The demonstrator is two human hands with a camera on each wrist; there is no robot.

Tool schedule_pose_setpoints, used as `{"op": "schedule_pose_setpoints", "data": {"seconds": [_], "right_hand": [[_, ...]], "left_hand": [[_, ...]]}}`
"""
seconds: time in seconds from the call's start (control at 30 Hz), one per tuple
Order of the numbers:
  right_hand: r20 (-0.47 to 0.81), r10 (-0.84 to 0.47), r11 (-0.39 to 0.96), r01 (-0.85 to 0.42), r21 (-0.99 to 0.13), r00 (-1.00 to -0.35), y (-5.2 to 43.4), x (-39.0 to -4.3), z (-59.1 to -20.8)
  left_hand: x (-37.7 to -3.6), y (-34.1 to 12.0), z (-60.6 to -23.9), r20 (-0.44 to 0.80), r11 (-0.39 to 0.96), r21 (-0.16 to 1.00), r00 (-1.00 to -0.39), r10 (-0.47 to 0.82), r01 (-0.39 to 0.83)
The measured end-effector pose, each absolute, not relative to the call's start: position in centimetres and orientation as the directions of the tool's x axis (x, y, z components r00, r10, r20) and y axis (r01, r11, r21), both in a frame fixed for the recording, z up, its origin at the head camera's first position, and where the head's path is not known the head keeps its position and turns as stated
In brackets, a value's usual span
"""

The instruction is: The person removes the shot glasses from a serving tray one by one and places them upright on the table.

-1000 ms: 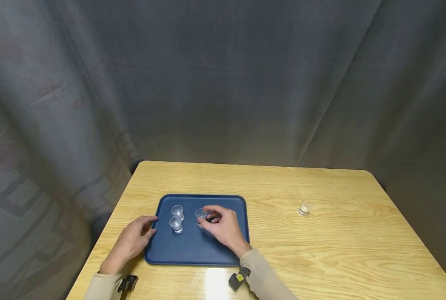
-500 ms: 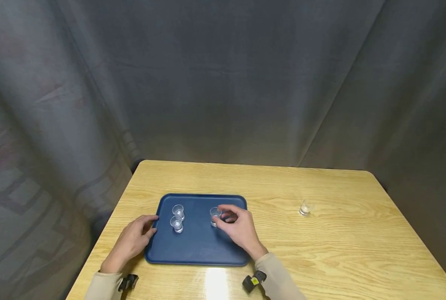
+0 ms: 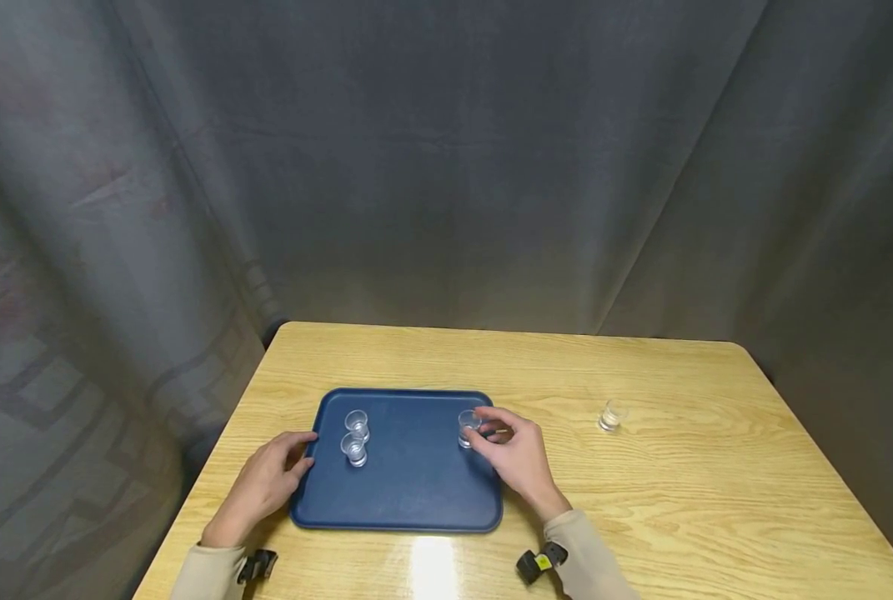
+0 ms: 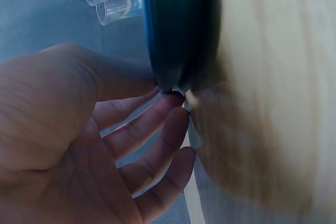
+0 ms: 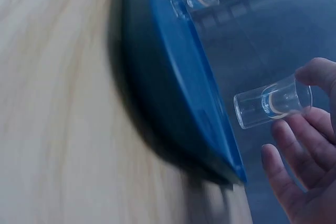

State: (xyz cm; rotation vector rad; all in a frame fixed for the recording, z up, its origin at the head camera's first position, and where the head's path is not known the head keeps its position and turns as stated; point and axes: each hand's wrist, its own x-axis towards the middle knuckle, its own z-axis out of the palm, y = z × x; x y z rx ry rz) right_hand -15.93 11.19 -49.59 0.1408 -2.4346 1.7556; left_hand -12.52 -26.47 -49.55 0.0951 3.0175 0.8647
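Observation:
My right hand (image 3: 517, 454) pinches a clear shot glass (image 3: 469, 429) near its rim, over the right end of the blue tray (image 3: 416, 500). In the right wrist view this shot glass (image 5: 270, 102) is held between thumb and fingertips, its base apart from the tray's surface. At the tray's left edge, my left hand (image 3: 266, 482) grips the rim; the left wrist view has thumb and fingertips meeting at the tray edge (image 4: 181, 24). Two more shot glasses stand close together on the tray's left part, a rear one (image 3: 357, 423) and a front one (image 3: 353, 450).
Another shot glass (image 3: 611, 416) stands on the wooden table (image 3: 686, 475), right of the tray. A grey curtain (image 3: 446, 167) hangs behind the table and along its sides. Black wrist cameras sit on both sleeves.
My right hand has moved steadily right with the shot glass, from the tray's middle to its right end. The left hand has stayed at the tray's left edge.

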Motion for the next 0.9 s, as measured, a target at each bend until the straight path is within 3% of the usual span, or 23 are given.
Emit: {"op": "schedule_pose_setpoints", "data": {"seconds": [0.27,0.9], "right_hand": [[0.134,0.054,0.296,-0.112,-0.949,-0.989,13.7,-16.2,-50.2],[0.171,0.2,0.408,-0.077,-0.91,-0.965,22.0,-16.1,-50.3]], "left_hand": [[-12.5,-26.5,-49.6,0.024,0.844,0.532,-0.998,0.062,0.065],[-12.4,-26.4,-49.3,0.004,0.835,0.549,-0.999,0.049,0.043]]}}
